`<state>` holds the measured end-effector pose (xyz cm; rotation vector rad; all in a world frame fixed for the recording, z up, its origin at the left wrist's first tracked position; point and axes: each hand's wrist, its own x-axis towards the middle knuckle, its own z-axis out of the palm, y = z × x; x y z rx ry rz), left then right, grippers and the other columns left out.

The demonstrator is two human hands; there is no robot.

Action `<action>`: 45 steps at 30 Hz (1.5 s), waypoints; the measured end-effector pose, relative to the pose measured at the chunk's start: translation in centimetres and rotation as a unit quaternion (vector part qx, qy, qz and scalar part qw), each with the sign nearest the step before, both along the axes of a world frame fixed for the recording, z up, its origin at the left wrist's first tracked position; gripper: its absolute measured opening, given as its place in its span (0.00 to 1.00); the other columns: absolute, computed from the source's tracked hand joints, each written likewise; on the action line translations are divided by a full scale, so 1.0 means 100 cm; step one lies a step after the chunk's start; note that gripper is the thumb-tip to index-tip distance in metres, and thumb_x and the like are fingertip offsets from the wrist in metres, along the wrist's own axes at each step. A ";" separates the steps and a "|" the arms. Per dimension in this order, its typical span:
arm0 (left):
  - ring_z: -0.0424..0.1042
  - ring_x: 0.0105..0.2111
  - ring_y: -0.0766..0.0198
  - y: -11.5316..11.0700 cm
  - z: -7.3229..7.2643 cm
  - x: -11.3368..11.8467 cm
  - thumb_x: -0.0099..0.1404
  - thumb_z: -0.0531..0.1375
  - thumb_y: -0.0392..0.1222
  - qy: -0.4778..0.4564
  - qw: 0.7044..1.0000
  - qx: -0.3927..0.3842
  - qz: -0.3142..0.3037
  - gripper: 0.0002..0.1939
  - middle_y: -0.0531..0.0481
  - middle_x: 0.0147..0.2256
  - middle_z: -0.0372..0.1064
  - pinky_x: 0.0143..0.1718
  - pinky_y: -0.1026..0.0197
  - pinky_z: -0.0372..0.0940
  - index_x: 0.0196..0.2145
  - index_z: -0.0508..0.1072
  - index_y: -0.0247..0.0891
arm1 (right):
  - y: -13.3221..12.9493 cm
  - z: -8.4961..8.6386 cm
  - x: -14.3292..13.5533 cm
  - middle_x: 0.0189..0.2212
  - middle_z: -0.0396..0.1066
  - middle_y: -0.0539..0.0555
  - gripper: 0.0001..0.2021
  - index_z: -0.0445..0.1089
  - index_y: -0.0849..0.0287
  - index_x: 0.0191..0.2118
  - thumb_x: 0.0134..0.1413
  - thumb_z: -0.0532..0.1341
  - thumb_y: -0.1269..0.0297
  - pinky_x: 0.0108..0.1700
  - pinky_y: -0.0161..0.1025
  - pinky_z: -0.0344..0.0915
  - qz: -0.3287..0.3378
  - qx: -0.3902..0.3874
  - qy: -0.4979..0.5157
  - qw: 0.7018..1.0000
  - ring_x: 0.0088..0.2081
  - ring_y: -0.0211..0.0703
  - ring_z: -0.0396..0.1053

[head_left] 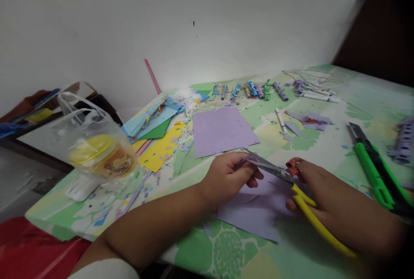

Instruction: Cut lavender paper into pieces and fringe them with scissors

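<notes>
My left hand (231, 175) is closed in a pinch near the middle of the table, with a small piece of purple paper (254, 158) between thumb and fingers. My right hand (320, 188) grips scissors (304, 199) with yellow handles. Their metal blades point left, parted, and reach over the fingertips of my left hand at the paper. Something small and red (293, 164) shows at the fingers of my right hand; I cannot tell what it is. Below both hands lies a purple paper sheet (249, 216), partly covered by them.
Another purple sheet (223, 130) lies beyond my hands. A green box cutter (371, 171) is at right, near a punched purple roll (404, 141). Small paper rolls (252, 89) and a marker (280, 120) lie farther back. At left are coloured papers (164, 147) and a bagged yellow-lidded tub (103, 154).
</notes>
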<state>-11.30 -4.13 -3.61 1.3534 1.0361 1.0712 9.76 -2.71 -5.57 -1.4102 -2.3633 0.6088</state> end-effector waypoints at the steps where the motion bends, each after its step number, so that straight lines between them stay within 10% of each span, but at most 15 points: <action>1: 0.66 0.20 0.73 0.000 0.000 0.000 0.59 0.56 0.39 0.001 1.000 -0.002 -0.001 0.07 0.52 0.23 0.68 0.25 0.67 0.63 0.27 0.69 0.33 | 0.000 0.000 0.000 0.43 0.67 0.59 0.19 0.58 0.56 0.44 0.46 0.58 0.54 0.45 0.51 0.63 0.002 -0.013 -0.005 1.000 0.43 0.56 0.67; 45: 0.66 0.19 0.74 -0.001 0.004 0.007 0.57 0.56 0.36 -0.068 0.992 -0.101 0.013 0.06 0.53 0.22 0.67 0.21 0.70 0.62 0.25 0.67 0.32 | 0.003 0.008 0.000 0.39 0.68 0.59 0.15 0.59 0.56 0.41 0.47 0.58 0.57 0.42 0.48 0.62 0.011 -0.062 -0.033 0.997 0.39 0.54 0.66</action>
